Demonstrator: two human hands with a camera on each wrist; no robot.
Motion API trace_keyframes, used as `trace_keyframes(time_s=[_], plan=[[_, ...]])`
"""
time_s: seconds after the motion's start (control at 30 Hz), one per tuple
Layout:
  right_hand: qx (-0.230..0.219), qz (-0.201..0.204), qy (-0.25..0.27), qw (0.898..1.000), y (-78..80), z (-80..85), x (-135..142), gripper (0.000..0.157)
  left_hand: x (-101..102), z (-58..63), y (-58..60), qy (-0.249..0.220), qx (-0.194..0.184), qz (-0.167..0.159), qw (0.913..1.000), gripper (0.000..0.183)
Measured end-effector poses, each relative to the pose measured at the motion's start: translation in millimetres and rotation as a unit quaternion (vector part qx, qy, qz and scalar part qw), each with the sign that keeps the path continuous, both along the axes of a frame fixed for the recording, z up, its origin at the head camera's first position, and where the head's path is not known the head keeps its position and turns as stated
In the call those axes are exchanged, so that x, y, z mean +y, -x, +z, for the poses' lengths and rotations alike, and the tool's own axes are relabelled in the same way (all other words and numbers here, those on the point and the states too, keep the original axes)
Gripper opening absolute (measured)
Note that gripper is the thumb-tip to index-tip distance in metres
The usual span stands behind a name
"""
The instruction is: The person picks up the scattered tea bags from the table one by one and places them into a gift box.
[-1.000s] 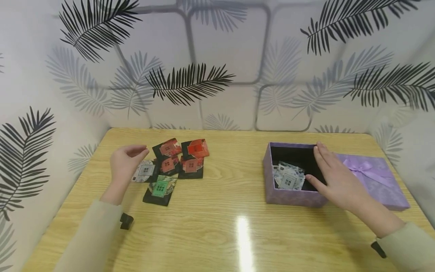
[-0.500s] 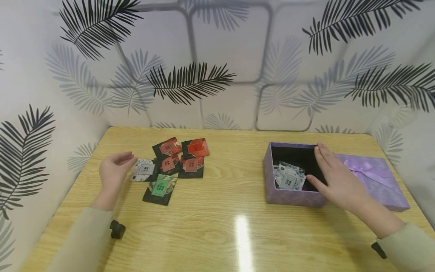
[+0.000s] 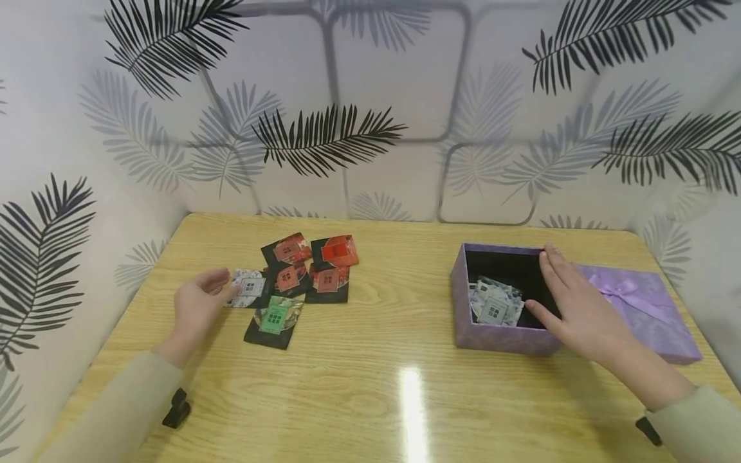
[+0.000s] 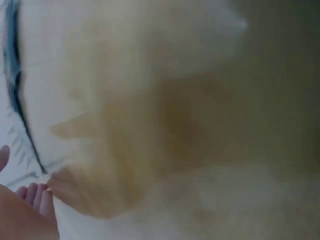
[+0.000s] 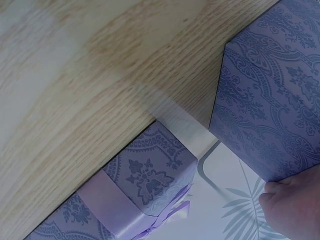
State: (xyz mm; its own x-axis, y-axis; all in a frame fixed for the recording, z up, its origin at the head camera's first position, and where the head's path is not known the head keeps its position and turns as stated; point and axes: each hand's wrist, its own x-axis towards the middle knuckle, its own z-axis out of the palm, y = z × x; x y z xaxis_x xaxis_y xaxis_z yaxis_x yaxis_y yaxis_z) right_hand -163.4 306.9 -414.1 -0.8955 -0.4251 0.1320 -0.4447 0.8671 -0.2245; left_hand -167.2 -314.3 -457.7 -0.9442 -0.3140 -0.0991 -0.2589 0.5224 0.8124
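My left hand [image 3: 197, 312] is at the left edge of a white-and-black sachet [image 3: 250, 288], its fingertips overlapping that edge in the head view. The left wrist view shows this hand [image 4: 27, 215] in the lower left corner, thumb apart from loosely bent fingers, over a blurred tabletop. My right hand [image 3: 585, 315] rests over the right wall of an open purple box [image 3: 500, 339], fingers straight along the rim and thumb toward the inside. Several pale sachets [image 3: 494, 305] lie in the box's black interior. In the right wrist view, the patterned box wall [image 5: 270, 90] fills the upper right.
Several red-and-black sachets [image 3: 328, 280] and a green-labelled sachet [image 3: 274, 321] lie on the wooden table [image 3: 359, 386] beside the white one. The purple lid [image 3: 648, 308] with a ribbon bow lies right of the box. A leaf-patterned backdrop [image 3: 376, 180] rises behind the table.
My left hand drew back to the left from over the white-and-black sachet, then came slightly right and lower, to its edge. The right hand has stayed on the box.
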Motion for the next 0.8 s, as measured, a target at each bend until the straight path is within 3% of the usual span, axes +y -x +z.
trace_keyframes(time_s=[0.2,0.47,0.8], plan=[[-0.003,-0.002,-0.001,1.000,-1.7,0.4,1,0.087,4,-11.1,-3.1,0.024,0.009,-0.044,0.9987,0.075],[-0.005,-0.005,-0.002,1.000,-0.9,0.1,1,0.088,11,-16.9,-1.0,0.095,0.030,-0.064,0.9930,0.080],[-0.008,-0.007,-0.005,1.000,0.9,-0.8,1,0.088,3,-15.7,4.9,0.092,0.013,-0.107,0.9899,0.088]])
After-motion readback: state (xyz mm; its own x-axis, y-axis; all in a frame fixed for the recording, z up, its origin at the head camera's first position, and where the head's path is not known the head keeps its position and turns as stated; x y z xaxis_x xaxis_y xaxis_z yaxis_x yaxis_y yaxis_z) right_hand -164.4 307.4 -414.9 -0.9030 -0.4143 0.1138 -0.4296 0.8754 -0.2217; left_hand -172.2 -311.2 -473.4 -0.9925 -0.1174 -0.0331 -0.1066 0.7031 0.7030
